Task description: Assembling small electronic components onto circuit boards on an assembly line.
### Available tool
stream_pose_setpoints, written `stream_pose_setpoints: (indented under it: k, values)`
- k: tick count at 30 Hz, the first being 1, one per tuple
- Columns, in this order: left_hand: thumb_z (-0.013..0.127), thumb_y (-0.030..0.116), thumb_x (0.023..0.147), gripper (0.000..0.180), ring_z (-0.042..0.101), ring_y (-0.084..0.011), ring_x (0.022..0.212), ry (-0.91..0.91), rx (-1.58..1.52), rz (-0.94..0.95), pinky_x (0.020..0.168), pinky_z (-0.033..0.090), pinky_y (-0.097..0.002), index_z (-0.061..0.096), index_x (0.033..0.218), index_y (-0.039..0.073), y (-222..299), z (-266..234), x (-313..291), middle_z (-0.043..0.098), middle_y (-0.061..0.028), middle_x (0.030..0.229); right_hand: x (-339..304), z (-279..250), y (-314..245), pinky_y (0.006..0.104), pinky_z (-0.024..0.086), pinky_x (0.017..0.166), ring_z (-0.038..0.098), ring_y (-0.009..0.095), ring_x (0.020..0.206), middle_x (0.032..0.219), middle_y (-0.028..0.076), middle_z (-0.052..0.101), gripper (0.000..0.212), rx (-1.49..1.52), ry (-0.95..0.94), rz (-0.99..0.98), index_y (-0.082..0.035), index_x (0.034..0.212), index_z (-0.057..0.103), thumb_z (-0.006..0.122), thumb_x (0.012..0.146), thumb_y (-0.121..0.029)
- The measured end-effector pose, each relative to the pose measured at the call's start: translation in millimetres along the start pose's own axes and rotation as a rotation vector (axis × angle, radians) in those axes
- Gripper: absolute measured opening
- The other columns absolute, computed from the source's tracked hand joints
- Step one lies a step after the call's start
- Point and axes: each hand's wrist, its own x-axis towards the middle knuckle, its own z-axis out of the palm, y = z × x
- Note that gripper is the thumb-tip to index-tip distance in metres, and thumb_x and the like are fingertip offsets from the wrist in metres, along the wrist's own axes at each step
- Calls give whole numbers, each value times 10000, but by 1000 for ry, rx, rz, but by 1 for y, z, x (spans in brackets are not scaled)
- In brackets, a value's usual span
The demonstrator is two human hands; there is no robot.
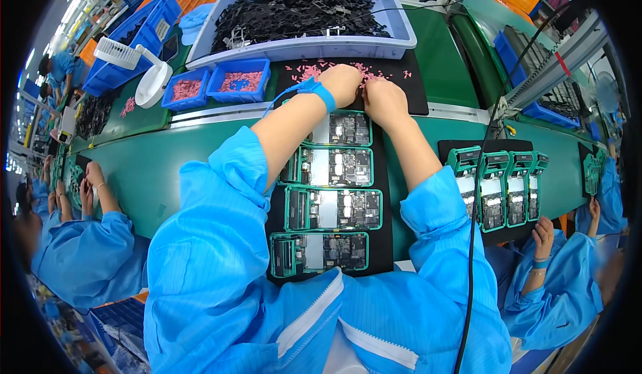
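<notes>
While L hand (342,83) & R hand (382,98) pinch pink bits (314,72) on black mat (414,86), grey bin (401,36) sits behind.

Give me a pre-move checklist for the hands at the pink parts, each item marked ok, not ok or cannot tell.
1. Left hand on the black mat among the small pink parts: ok.
2. Right hand beside it at the mat's near edge: ok.
3. A pink part pinched in either hand: cannot tell, fingers hidden.
4. Blue wrist strap on the left wrist: ok.
5. Four green-framed boards lined up on the black tray: ok.
6. Two small blue bins stocked with pink parts: ok.
</notes>
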Motion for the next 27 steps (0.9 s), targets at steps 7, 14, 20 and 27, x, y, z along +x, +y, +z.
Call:
stream_pose_setpoints:
  k: [7,14,20,27]
  values:
    - [580,134,701,164,641,-385,772,-38,35,15,729,517,-464,696,721,19,2,-3,1,645,-231,780,-55,-34,0,469,484,751,604,380,851,881,192,621,107,273,61,129,-26,883,580,550,871,-129]
    - [634,151,771,140,645,-333,772,-37,-236,194,714,517,-404,670,825,27,20,-38,-37,662,-167,796,-155,-61,-15,450,458,721,573,363,804,815,162,581,103,460,-6,169,-17,836,527,553,866,-113]
    - [630,116,778,92,599,-331,823,-79,-370,438,751,487,-417,609,758,29,77,-46,-125,606,-142,797,-206,-59,-23,430,456,725,562,347,821,817,147,568,83,325,-9,60,-22,821,534,601,816,-71]
    - [651,84,741,51,597,-302,792,6,-209,404,729,497,-385,629,751,40,94,-17,-162,606,-107,780,-210,-46,-20,429,467,741,576,345,832,824,146,585,86,303,17,31,-23,819,559,616,813,-87]
